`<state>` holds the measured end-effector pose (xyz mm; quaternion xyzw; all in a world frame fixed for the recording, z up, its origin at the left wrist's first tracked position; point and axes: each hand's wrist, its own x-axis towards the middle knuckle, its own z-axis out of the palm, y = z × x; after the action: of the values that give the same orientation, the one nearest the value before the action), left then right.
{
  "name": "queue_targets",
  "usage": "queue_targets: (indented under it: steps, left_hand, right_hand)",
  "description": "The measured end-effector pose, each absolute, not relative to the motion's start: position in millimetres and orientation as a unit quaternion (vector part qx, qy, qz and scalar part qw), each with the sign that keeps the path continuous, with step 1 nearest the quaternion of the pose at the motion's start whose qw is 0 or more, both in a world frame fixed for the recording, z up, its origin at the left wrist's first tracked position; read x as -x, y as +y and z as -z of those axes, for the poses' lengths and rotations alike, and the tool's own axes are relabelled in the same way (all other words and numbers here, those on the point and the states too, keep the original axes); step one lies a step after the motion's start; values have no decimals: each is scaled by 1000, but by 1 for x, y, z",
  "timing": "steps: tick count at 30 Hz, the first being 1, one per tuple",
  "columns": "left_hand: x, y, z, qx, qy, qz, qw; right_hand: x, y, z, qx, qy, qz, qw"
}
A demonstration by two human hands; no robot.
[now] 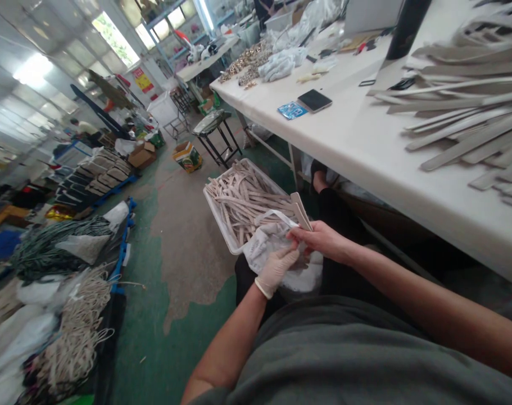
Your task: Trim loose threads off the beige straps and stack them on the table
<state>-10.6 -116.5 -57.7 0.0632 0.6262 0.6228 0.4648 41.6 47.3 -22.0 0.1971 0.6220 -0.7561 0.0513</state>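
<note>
right hand: bare hand (321, 237), center-right of the frame, closed around 2 beige strap ends (301, 212) that stick up past the fingers
left hand: gloved hand (277, 269), just below and left of the other, fingers bent; cannot tell what it grips
lap: white plastic bag (264, 244) under both hands, overlapping the crate's near corner and covering some of its contents
crate: white crate (219, 224), mid-frame, heaped with loose beige straps (245, 197)
table: white table (365, 140) across the upper right, its edge and leg (295, 163) close to the crate's right side
on the table: strap pile (479, 112) at far right; phone (315, 100) touching a blue card (292, 110); metal fittings (247, 61) at upper center
floor: stool (213, 122) and printed carton (187, 156) beyond the crate
left side: green cords (57, 244) above beige cords (82, 320) at lower left
</note>
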Motion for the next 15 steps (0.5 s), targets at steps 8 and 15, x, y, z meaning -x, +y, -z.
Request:
queue_targets:
  steps: [8,15]
  left_hand:
    - [-3,-135,59,-187,698,-509,468]
    - [4,-137,73,-286,764,-375,441]
  right_hand:
    - [-42,48,33,-194,665,719,55]
    - [-41,44,45,-162,709,684,51]
